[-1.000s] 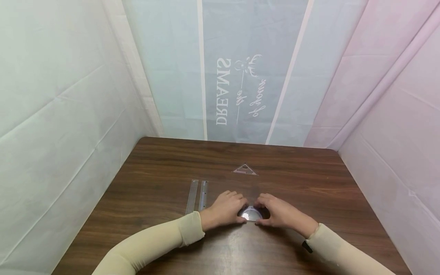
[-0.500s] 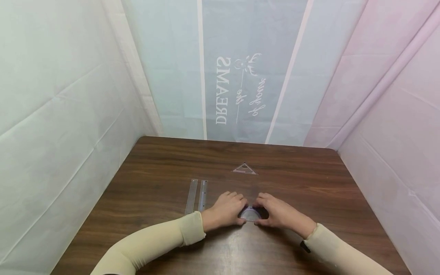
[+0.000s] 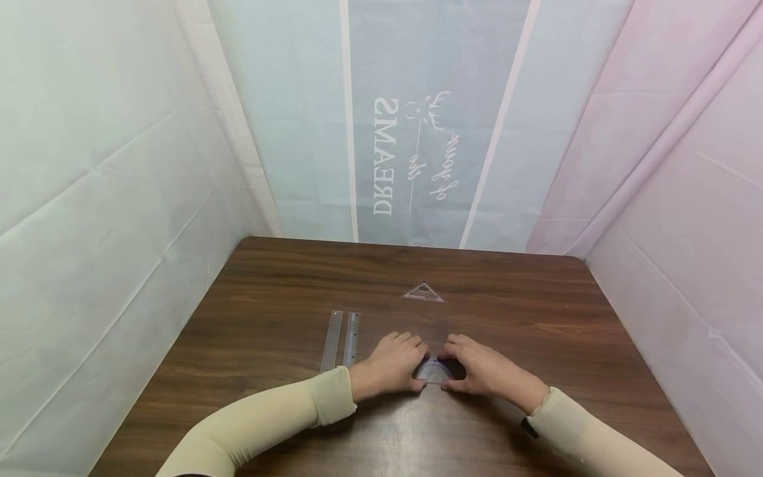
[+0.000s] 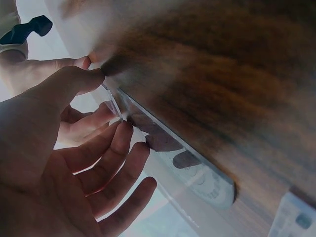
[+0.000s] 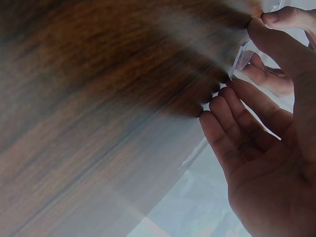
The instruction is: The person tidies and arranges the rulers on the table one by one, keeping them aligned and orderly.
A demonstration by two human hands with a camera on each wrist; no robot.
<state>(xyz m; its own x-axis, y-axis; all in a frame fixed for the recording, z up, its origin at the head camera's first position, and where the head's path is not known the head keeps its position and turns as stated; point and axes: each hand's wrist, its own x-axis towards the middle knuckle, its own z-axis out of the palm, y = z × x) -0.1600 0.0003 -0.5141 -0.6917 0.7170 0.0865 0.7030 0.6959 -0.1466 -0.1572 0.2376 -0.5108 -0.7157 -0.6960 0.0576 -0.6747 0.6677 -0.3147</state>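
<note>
A small clear half-round protractor (image 3: pixel 435 373) lies between my two hands, close over the wooden table. My left hand (image 3: pixel 393 362) pinches its left end with the thumb at the near straight edge and fingers at the curved side. At the opposite end my right hand (image 3: pixel 487 368) pinches it the same way, its other fingertips resting on the wood in the right wrist view. Seen from the left wrist, the protractor (image 4: pixel 114 103) shows as a thin edge between thumb and index finger. That hand's remaining fingers are spread above a clear flat ruler (image 4: pixel 207 180).
Two clear rulers, one plain (image 3: pixel 332 341) and one bluish (image 3: pixel 352 336), lie side by side left of my left hand. Farther back a clear triangular set square (image 3: pixel 434 296) lies flat. Hanging cloth (image 3: pixel 411 218) closes off the table's back and sides.
The bright glare on the protractor has faded since one second ago, and it sits slightly differently in the light. Both hands keep their grip and almost the same place.
</note>
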